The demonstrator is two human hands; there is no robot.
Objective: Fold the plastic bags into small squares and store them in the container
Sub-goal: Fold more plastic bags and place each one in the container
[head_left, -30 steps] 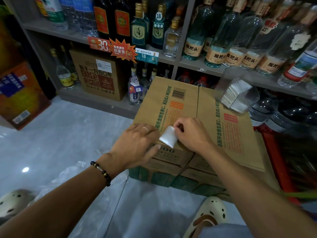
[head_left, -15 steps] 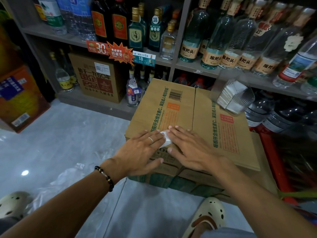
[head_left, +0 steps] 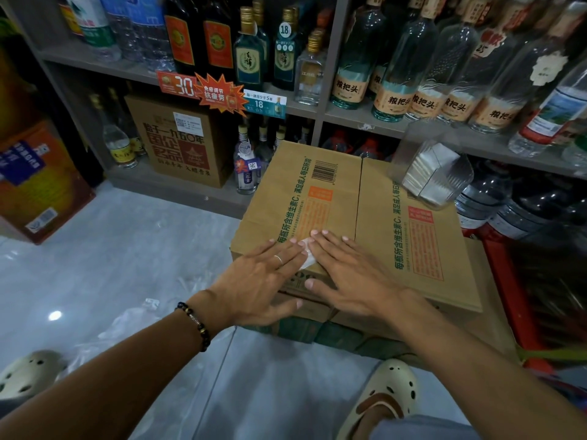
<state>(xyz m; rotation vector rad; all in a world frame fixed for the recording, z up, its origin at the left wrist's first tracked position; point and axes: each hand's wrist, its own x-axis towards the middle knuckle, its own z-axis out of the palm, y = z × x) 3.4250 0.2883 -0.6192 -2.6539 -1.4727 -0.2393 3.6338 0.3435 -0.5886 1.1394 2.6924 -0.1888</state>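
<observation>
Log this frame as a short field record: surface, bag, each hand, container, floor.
surface: closed cardboard box
bag: folded plastic bag, small white square, mostly hidden between the hands
left hand: flat, fingers straight, pressing the bag
right hand: flat, pressing the bag
container: clear, on the box's far right corner, holds folded bags
floor: loose clear plastic bags beside the box

Folded bag [head_left: 307,257]: small white plastic square, flat on box [head_left: 397,249] top near front edge, mostly hidden under fingers. Container [head_left: 432,173]: clear plastic, tilted at box's far right, holds stacked folded white squares.
</observation>
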